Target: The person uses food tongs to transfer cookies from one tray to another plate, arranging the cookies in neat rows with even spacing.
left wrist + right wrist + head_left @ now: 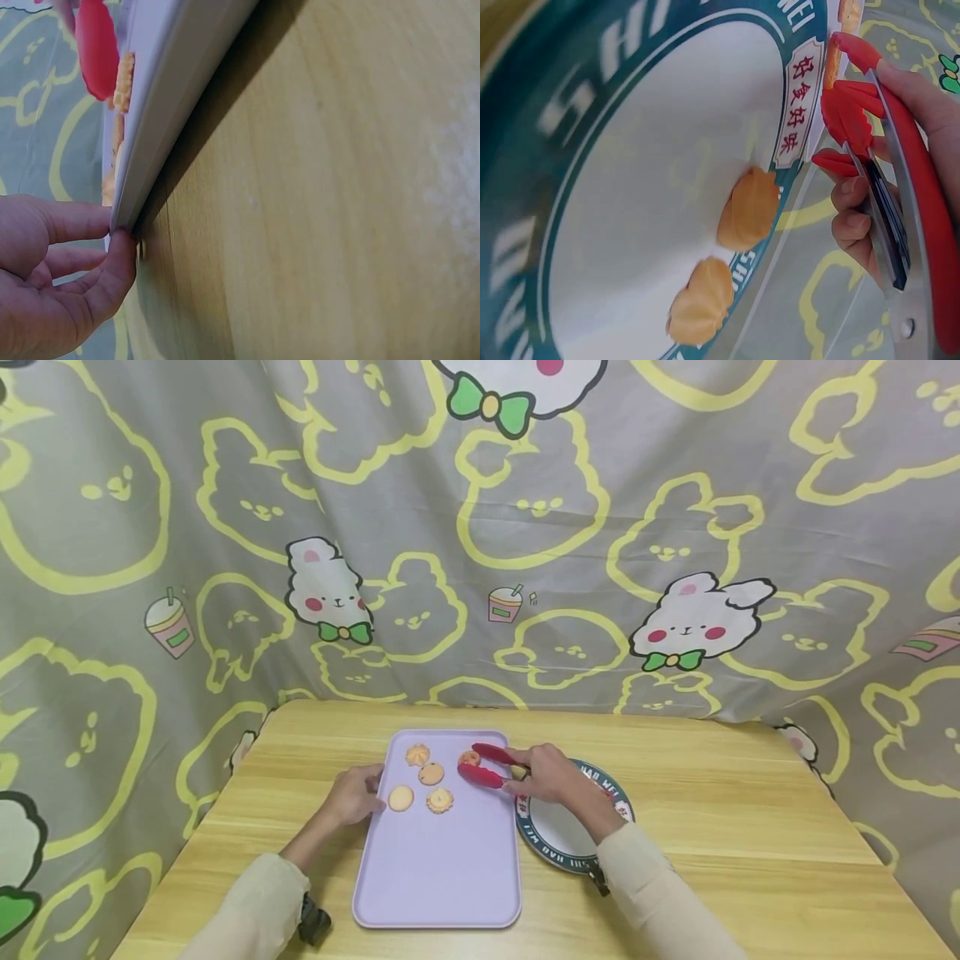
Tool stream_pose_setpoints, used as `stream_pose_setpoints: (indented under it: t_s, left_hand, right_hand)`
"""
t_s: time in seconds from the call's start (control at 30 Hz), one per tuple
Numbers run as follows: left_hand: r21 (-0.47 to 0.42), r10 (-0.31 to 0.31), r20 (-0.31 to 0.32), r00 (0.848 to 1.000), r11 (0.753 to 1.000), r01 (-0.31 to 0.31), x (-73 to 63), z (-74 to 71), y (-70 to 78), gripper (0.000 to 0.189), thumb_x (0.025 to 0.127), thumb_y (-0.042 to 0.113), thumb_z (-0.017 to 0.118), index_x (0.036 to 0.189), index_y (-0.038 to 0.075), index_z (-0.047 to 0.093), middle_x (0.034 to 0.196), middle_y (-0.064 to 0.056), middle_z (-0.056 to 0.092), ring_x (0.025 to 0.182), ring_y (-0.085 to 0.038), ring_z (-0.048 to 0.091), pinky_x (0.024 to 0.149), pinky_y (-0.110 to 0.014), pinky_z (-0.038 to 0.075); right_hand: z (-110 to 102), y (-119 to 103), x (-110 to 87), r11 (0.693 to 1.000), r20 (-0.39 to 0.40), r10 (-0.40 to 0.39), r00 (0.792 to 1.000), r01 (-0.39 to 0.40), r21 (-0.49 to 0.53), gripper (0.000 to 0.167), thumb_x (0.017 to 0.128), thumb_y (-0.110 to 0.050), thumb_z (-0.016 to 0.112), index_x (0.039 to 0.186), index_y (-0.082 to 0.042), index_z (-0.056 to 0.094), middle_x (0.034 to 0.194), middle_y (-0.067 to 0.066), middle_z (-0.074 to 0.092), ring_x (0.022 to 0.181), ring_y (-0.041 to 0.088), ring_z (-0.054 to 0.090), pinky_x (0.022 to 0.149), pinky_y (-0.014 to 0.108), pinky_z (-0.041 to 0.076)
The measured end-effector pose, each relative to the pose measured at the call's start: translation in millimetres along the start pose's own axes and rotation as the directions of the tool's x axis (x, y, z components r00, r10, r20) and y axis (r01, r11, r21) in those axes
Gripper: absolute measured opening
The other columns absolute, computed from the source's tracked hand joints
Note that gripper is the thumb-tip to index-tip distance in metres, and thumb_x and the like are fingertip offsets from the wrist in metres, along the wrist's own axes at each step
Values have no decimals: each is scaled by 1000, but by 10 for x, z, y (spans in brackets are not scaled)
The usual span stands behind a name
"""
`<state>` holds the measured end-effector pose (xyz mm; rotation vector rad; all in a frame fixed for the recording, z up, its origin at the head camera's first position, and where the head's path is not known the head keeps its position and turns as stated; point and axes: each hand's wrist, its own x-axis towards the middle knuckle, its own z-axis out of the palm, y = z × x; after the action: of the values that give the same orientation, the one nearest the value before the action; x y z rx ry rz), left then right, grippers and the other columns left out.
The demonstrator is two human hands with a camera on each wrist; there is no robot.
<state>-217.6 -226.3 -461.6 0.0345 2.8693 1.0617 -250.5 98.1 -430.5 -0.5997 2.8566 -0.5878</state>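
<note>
At the left rim of a lilac tray (pixel 438 877), my left hand (pixel 352 795) pinches the edge between thumb and fingers, as the left wrist view shows up close. My right hand (pixel 551 774) grips a pair of red-tipped metal tongs (pixel 480 775). Their tips are spread on either side of a round cookie (pixel 468 758) near the tray's far right corner. Several other cookies lie on the tray's far left part, among them a swirled one (pixel 417 755), a plain round one (pixel 401 798) and a frilled one (pixel 439 800).
Right of the tray, partly under my right forearm, is a round plate (pixel 542 847) with a lettered dark green rim. Two ridged cookies (pixel 748 210) rest on it near the rim. A patterned curtain (pixel 450 527) hangs behind the wooden table (pixel 735 827).
</note>
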Motion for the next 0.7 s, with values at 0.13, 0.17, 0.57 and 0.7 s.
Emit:
stream_pose_setpoints:
  t_s: [0.13, 0.17, 0.57, 0.7]
  left_hand:
    - [-1, 4, -1, 1000, 1000, -4, 2, 2, -2, 69, 66, -6, 71, 131, -10, 48, 92, -18, 66, 79, -24, 63, 63, -31, 59]
    - [-3, 2, -2, 1000, 1000, -2, 4, 3, -3, 69, 66, -6, 71, 131, -10, 48, 92, -18, 66, 78, -24, 63, 63, -30, 59]
    - [4, 2, 7, 1000, 1000, -2, -16, -11, -11, 67, 69, -5, 70, 132, -9, 48, 94, -19, 66, 76, -23, 63, 64, -32, 59]
    - [-4, 1, 16, 1000, 1000, -1, -15, -8, -1, 67, 69, -6, 69, 132, -10, 47, 94, -20, 66, 75, -22, 64, 64, -32, 60]
  right_hand:
    - [-47, 49, -95, 1000, -14, -5, 1000, 5, 6, 66, 77, -40, 75, 136, -20, 52, 61, -3, 44, 57, 12, 43, 48, 22, 32]
    - [-61, 59, -121, 1000, -17, 1, 1000, 0, 8, 66, 77, -40, 75, 136, -20, 53, 61, -3, 45, 57, 12, 44, 48, 22, 32]
    - [-217, 150, -481, 1000, -50, -1, 999, 0, -22, 68, 76, -41, 75, 136, -19, 53, 74, 1, 55, 65, 12, 46, 50, 20, 36]
    - [-273, 252, -657, 999, -69, -10, 998, 7, -50, 67, 77, -41, 75, 136, -17, 54, 64, -3, 45, 61, 10, 42, 48, 18, 32]
